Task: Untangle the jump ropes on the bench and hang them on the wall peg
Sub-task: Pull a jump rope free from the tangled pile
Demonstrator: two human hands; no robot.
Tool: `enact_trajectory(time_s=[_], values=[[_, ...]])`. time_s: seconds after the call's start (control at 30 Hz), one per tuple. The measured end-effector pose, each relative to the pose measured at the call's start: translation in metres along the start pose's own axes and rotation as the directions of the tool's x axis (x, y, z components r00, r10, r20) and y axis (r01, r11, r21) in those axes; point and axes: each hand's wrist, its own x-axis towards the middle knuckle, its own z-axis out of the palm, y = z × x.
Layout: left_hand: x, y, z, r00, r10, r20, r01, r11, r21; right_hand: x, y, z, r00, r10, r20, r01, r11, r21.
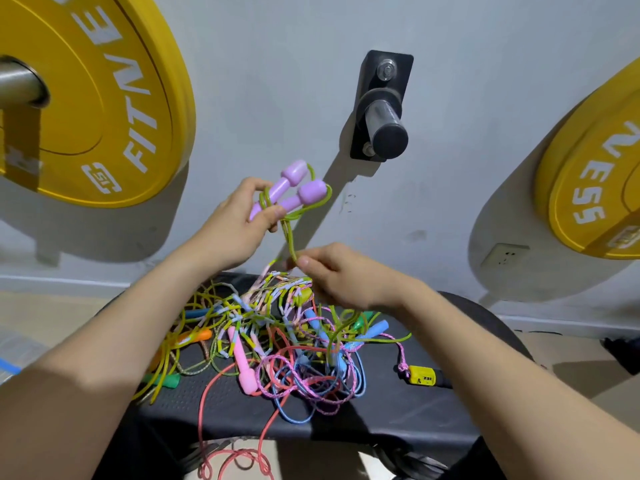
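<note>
the left hand (239, 220) grips both purple handles (294, 188) high while the right hand (332, 275) pinches their green cord (289, 237), likely to draw it clear of the tangled ropes (270, 334) on the bench (398, 410).

You're working in bright, even light that comes from above and to the right of the wall peg (382, 112); its shadow runs long down-left across the wall (277, 46). Far left of the peg, the yellow plate (86, 98) bulges with wide-angle distortion and drops a broad, soft shadow. Detail is slightly soft throughout.

Pale wall (270, 46) carries two yellow weight plates (104, 81).
</note>
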Motion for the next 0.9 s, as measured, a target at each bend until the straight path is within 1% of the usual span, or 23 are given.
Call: enact_trajectory(time_s=[0.03,0.07,0.1,0.13,0.2,0.23,0.3,0.37,0.43,0.5,0.53,0.6,0.7,0.73,0.8,0.87,0.9], values=[[0.0,-0.002,0.0,1.0,-0.007,0.011,0.007,1.0,0.005,-0.001,-0.008,0.004,0.997,-0.074,-0.022,0.069,0.979,-0.191],[0.0,-0.003,0.001,1.0,-0.013,0.025,0.013,1.0,0.02,-0.003,-0.014,0.007,0.993,-0.118,-0.023,0.101,0.921,-0.375],[-0.001,-0.004,0.004,0.999,-0.025,0.035,0.024,0.999,0.036,-0.004,-0.018,0.008,0.991,-0.131,-0.018,0.102,0.845,-0.524],[-0.001,-0.005,0.007,0.999,-0.038,0.038,0.036,0.998,0.052,-0.005,-0.02,0.007,0.991,-0.132,-0.018,0.092,0.776,-0.624],[-0.003,-0.005,0.012,0.998,-0.06,0.027,0.057,0.993,0.1,-0.007,-0.02,0.001,0.986,-0.161,-0.044,0.08,0.687,-0.722],[-0.005,-0.004,0.013,0.998,-0.058,0.03,0.053,0.989,0.138,-0.008,-0.019,-0.003,0.976,-0.207,-0.063,0.09,0.655,-0.75],[-0.006,-0.003,0.013,0.997,-0.016,0.076,0.0,0.977,0.212,-0.011,-0.02,-0.008,0.944,-0.314,-0.102,0.118,0.609,-0.785],[-0.008,-0.002,0.012,0.988,0.039,0.153,-0.072,0.973,0.218,-0.015,-0.019,-0.014,0.907,-0.376,-0.19,0.09,0.612,-0.786],[-0.009,-0.001,0.01,0.968,0.089,0.234,-0.127,0.98,0.151,-0.018,-0.015,-0.023,0.871,-0.38,-0.311,0.0,0.633,-0.774],[-0.011,0.002,0.011,0.928,0.122,0.351,-0.155,0.986,0.067,-0.019,-0.01,-0.03,0.837,-0.381,-0.394,-0.051,0.662,-0.748],[-0.014,0.004,0.013,0.898,0.138,0.418,-0.17,0.985,0.038,-0.018,-0.008,-0.032,0.821,-0.379,-0.428,-0.052,0.696,-0.716],[-0.019,0.011,0.016,0.837,0.166,0.521,-0.225,0.973,0.051,-0.017,-0.004,-0.03,0.803,-0.35,-0.483,-0.06,0.758,-0.649],[-0.023,0.013,0.02,0.762,0.134,0.634,-0.273,0.954,0.126,-0.011,0.005,-0.025,0.809,-0.219,-0.545,-0.141,0.828,-0.543],[-0.024,0.014,0.021,0.756,0.121,0.643,-0.284,0.946,0.156,-0.01,0.007,-0.027,0.81,-0.166,-0.563,-0.159,0.861,-0.483],[-0.027,0.015,0.023,0.782,0.096,0.616,-0.298,0.926,0.234,-0.01,0.01,-0.032,0.798,-0.075,-0.598,-0.184,0.914,-0.361],[-0.029,0.016,0.024,0.811,0.07,0.581,-0.29,0.91,0.297,-0.008,0.013,-0.037,0.799,-0.002,-0.601,-0.171,0.958,-0.231],[-0.029,0.016,0.024,0.814,0.051,0.579,-0.278,0.909,0.31,-0.007,0.015,-0.039,0.807,0.036,-0.589,-0.158,0.975,-0.156]])
